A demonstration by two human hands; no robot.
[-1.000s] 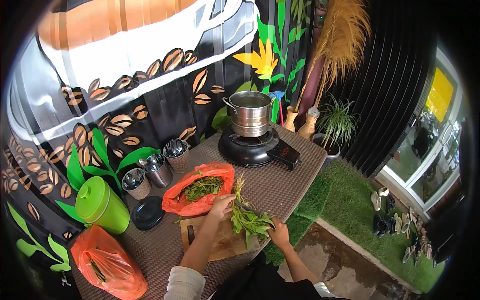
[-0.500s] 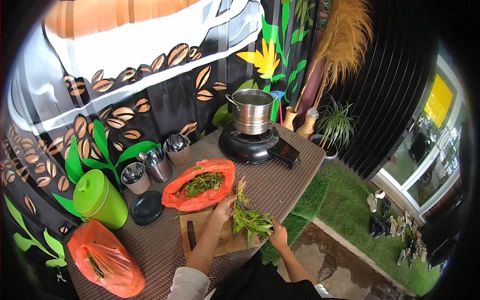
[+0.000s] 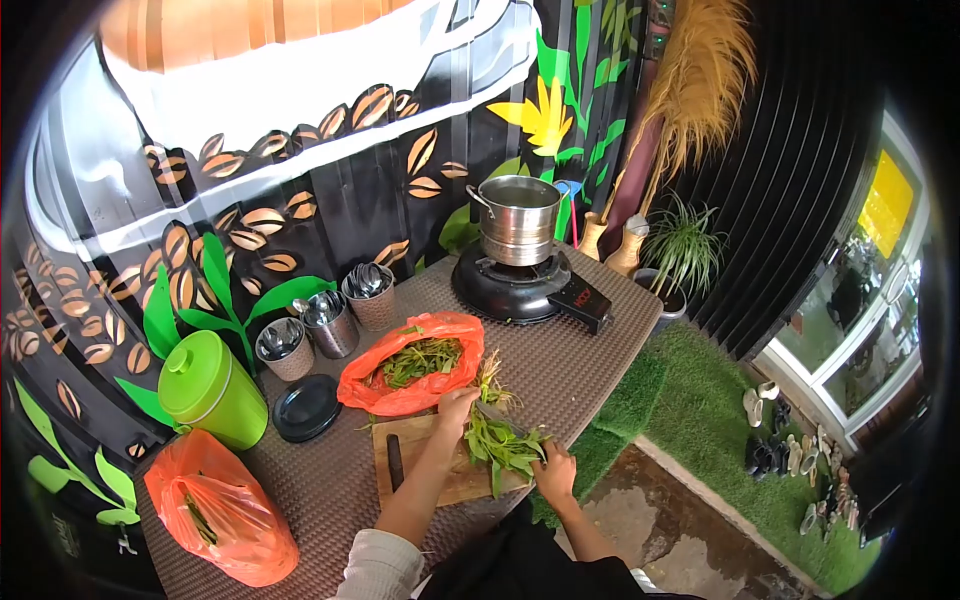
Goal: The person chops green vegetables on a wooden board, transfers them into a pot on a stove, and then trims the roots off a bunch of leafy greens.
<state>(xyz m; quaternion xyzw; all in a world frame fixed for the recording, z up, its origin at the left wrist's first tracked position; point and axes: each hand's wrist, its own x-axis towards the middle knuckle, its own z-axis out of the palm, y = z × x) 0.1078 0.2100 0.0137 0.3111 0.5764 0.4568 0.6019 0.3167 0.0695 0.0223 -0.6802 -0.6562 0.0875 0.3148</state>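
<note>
A bunch of leafy greens [image 3: 503, 444] with pale roots [image 3: 491, 383] lies across the right part of a wooden cutting board [image 3: 410, 440] and past its far edge. My left hand [image 3: 458, 408] is closed at the stems just below the roots; a small dark-grey edge shows beside its fingers, too little to name. At the leafy end, my right hand [image 3: 555, 472] has its fingers closed on the leaf tips near the table edge. Just beyond the board sits an open orange plastic bag [image 3: 365, 388] with more cut greens [image 3: 420, 363] inside.
A steel pot [image 3: 519, 222] stands on a black portable stove [image 3: 505, 290] at the far right. Cutlery cups [image 3: 330, 325], a black lid [image 3: 306, 408], a green lidded bucket [image 3: 212, 390] and a full orange bag [image 3: 225, 515] line the left. The textured table's [image 3: 340, 490] right edge is close to my right hand.
The whole view has shifted slightly, so things sit a little further right. Both hands keep their hold, and the leaves lie a bit flatter on the board.
</note>
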